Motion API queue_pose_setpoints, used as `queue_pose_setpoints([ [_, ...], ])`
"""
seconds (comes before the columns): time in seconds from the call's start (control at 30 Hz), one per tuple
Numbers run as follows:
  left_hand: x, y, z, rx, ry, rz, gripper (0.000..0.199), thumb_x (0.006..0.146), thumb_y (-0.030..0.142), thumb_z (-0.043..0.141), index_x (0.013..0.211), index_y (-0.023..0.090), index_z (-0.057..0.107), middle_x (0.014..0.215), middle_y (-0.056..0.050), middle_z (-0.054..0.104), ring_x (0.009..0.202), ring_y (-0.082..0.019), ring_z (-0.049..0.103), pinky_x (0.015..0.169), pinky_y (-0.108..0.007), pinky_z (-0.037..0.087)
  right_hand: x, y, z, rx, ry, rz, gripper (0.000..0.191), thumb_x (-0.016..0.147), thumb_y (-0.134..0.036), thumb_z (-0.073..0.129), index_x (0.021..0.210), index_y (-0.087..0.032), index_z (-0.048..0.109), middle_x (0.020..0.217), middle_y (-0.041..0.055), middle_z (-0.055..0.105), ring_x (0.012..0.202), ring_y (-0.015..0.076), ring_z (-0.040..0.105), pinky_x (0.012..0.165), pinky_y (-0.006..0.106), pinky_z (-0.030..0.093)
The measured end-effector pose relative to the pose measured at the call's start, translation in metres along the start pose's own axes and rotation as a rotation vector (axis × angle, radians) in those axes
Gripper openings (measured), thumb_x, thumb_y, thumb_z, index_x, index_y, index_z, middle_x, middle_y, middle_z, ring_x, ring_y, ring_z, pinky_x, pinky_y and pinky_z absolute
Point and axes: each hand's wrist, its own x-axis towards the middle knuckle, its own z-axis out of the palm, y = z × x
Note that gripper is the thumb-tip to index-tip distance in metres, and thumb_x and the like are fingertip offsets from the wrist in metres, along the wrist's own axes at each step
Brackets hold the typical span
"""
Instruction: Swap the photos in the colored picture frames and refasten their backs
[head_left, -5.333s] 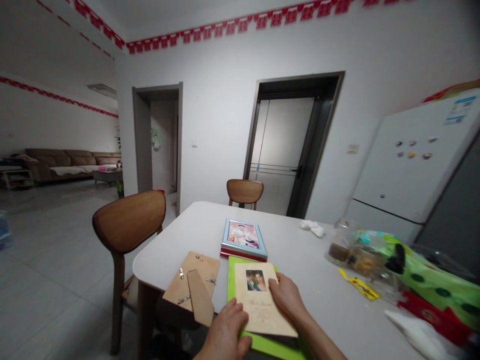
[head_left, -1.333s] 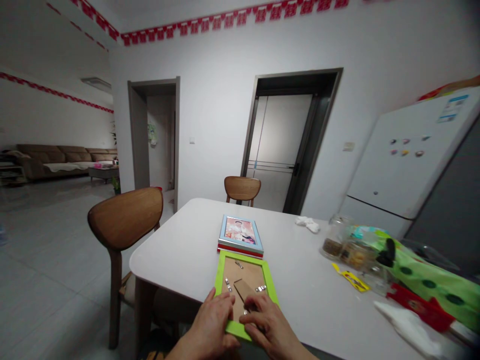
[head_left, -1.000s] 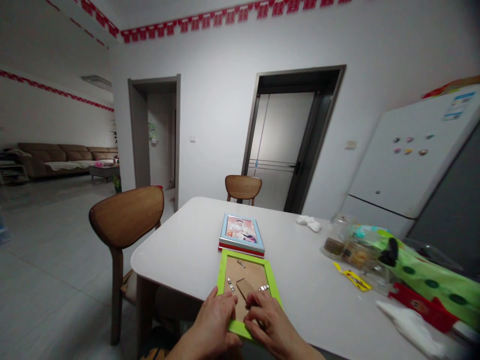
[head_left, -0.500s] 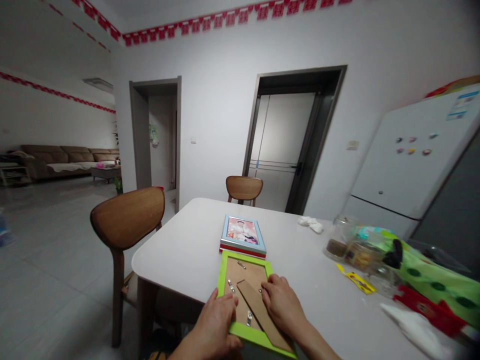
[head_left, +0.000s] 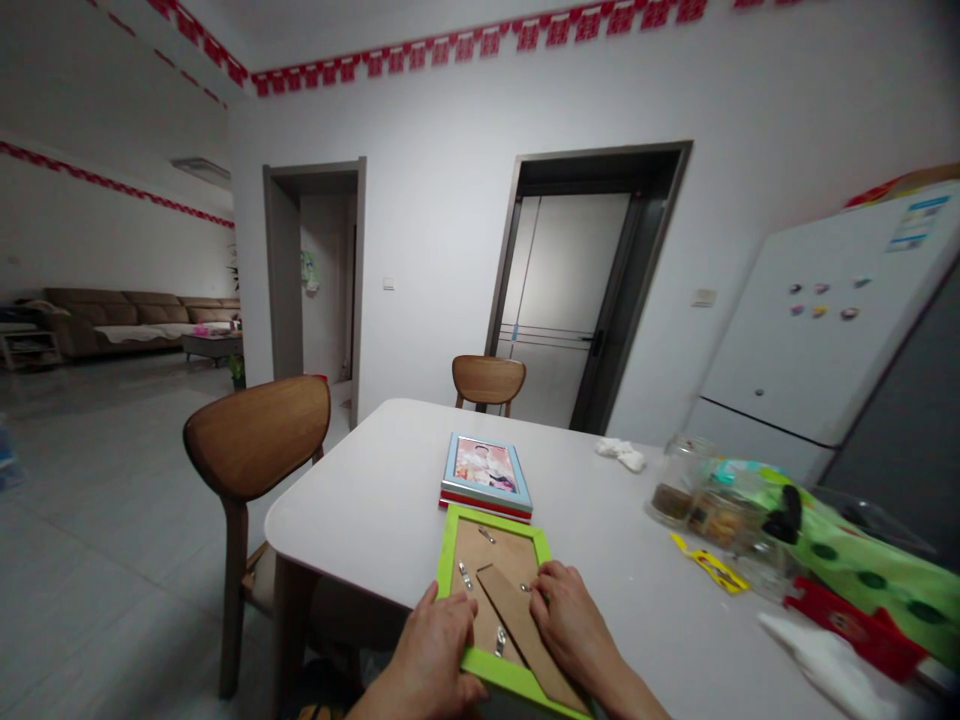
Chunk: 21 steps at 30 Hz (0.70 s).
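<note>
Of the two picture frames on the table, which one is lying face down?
The lime-green frame, showing its brown backing, metal clips and strut. The light-blue frame lies face up, showing its photo.

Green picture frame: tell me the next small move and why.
Probably swing the cardboard strut in over the backing: it lies diagonally and overhangs the lower edge of the green picture frame, beside the right hand, while the left hand rests on the frame.
</note>
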Motion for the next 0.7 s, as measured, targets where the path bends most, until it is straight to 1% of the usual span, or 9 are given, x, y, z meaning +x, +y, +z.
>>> queue_pose_setpoints([
  [0.1,0.0,0.0,0.001,0.005,0.005,-0.014,0.046,0.048,0.031,0.075,0.086,0.019,0.052,0.092,0.0,0.059,0.089,-0.018,0.054,0.096,-0.033,0.023,0.002,-0.003,-0.004,-0.042,-0.013,0.005,0.028,0.076,-0.02,0.036,0.067,-0.015,0.062,0.084,0.0092,0.056,0.085,0.019,0.045,0.077,0.027,0.033],
  [0.17,0.001,-0.001,0.003,0.003,0.003,-0.014,0.047,0.048,0.03,0.075,0.088,0.019,0.052,0.093,0.0,0.059,0.089,-0.018,0.053,0.097,-0.033,0.023,0.006,-0.011,-0.004,-0.068,-0.009,-0.01,0.026,0.076,-0.021,0.038,0.079,-0.016,0.063,0.089,0.009,0.057,0.086,0.0197,0.045,0.077,0.028,0.033],
  [0.23,0.001,-0.002,0.005,0.006,-0.002,-0.012,0.047,0.049,0.029,0.075,0.089,0.018,0.052,0.095,-0.001,0.058,0.091,-0.019,0.052,0.097,-0.033,0.023,0.01,-0.023,0.0,-0.052,-0.017,-0.062,0.029,0.076,-0.023,0.038,0.092,-0.017,0.061,0.093,0.0081,0.057,0.088,0.0193,0.046,0.078,0.028,0.032],
  [0.27,0.002,-0.002,0.006,0.006,-0.006,-0.01,0.047,0.05,0.029,0.074,0.09,0.018,0.052,0.096,-0.001,0.058,0.091,-0.019,0.052,0.097,-0.033,0.022,0.013,-0.031,0.003,-0.033,-0.034,-0.092,0.029,0.077,-0.023,0.037,0.093,-0.018,0.061,0.092,0.0077,0.057,0.088,0.0187,0.046,0.078,0.027,0.032],
  [0.4,0.003,-0.003,0.006,-0.013,-0.018,0.0,0.049,0.054,0.029,0.071,0.097,0.019,0.05,0.099,-0.002,0.056,0.095,-0.02,0.05,0.098,-0.035,0.02,0.022,-0.058,0.017,-0.009,-0.118,-0.177,0.029,0.079,-0.024,0.035,0.076,-0.019,0.064,0.083,0.0065,0.057,0.083,0.0175,0.046,0.073,0.026,0.032],
  [0.47,0.002,-0.003,0.006,-0.025,-0.021,0.015,0.049,0.057,0.03,0.069,0.1,0.021,0.048,0.103,-0.001,0.055,0.098,-0.021,0.048,0.098,-0.036,0.019,0.024,-0.065,0.02,-0.012,-0.129,-0.212,0.028,0.079,-0.024,0.036,0.074,-0.02,0.063,0.083,0.0059,0.056,0.083,0.0175,0.045,0.072,0.026,0.031],
  [0.53,0.002,-0.005,0.008,-0.035,-0.018,0.025,0.045,0.058,0.03,0.067,0.099,0.022,0.048,0.103,-0.001,0.055,0.099,-0.021,0.047,0.098,-0.037,0.019,0.025,-0.066,0.019,0.003,-0.148,-0.25,0.028,0.079,-0.023,0.035,0.075,-0.021,0.063,0.084,0.0048,0.056,0.084,0.0169,0.044,0.072,0.026,0.031],
  [0.63,0.001,-0.007,0.011,-0.043,0.001,0.017,0.038,0.057,0.027,0.068,0.09,0.021,0.05,0.096,0.001,0.056,0.094,-0.02,0.05,0.097,-0.037,0.02,0.024,-0.063,0.013,0.028,-0.196,-0.305,0.025,0.077,-0.02,0.037,0.075,-0.022,0.062,0.085,0.0032,0.056,0.084,0.0162,0.043,0.072,0.026,0.03],
  [0.7,0.001,-0.007,0.012,-0.049,0.017,0.018,0.037,0.056,0.026,0.069,0.086,0.021,0.05,0.093,0.001,0.057,0.091,-0.019,0.051,0.097,-0.036,0.021,0.023,-0.061,0.01,0.03,-0.229,-0.334,0.023,0.076,-0.02,0.038,0.072,-0.022,0.061,0.086,0.0029,0.055,0.085,0.0162,0.043,0.073,0.027,0.03],
])
